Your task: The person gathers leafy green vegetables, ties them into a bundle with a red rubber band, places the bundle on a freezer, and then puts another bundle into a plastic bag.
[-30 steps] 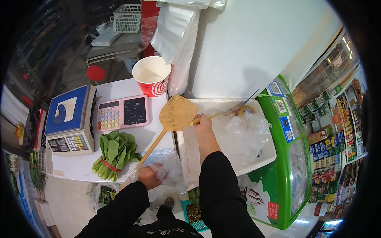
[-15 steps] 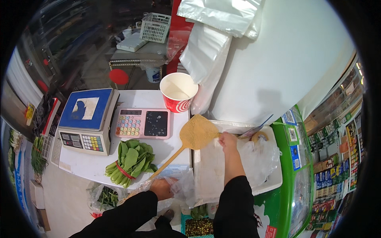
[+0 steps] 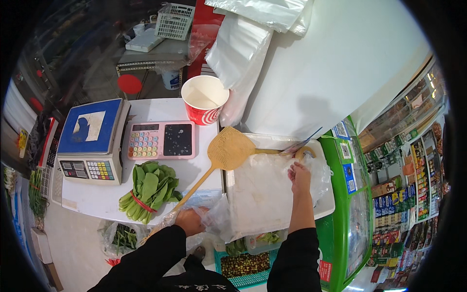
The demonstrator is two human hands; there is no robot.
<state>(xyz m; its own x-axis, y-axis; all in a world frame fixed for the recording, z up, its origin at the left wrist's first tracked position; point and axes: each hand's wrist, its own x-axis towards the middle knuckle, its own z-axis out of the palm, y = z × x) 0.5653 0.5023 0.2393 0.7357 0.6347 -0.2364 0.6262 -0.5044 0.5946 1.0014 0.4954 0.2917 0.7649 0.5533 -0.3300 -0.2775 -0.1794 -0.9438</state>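
Note:
At the counter's front edge, my left hand (image 3: 190, 222) grips a clear plastic bag (image 3: 215, 217). My right hand (image 3: 300, 178) is over a white foam box (image 3: 325, 210), its fingers curled together beside crumpled clear plastic (image 3: 318, 184). Whether it pinches any of that plastic, I cannot make out. Between my hands, a yellow fly swatter (image 3: 230, 148) lies across the box's left rim, its thin handle running down toward my left hand. A yellow-brown stick (image 3: 268, 151) extends from behind its head toward a tape roll (image 3: 306, 153). Left of my left hand lies a bunch of leafy greens (image 3: 154, 187) tied with a red band.
A pink calculator (image 3: 161, 140), a weighing scale (image 3: 92, 138) and a red-and-white paper tub (image 3: 204, 100) stand on the white counter (image 3: 87, 195). Clear bags (image 3: 243, 53) hang behind. A green freezer (image 3: 351, 228) borders the box; a teal basket (image 3: 248, 281) sits below.
My right hand has left the yellow stick and moved right and nearer, over the crumpled plastic. My left hand still holds the bag. The whole view has shifted slightly.

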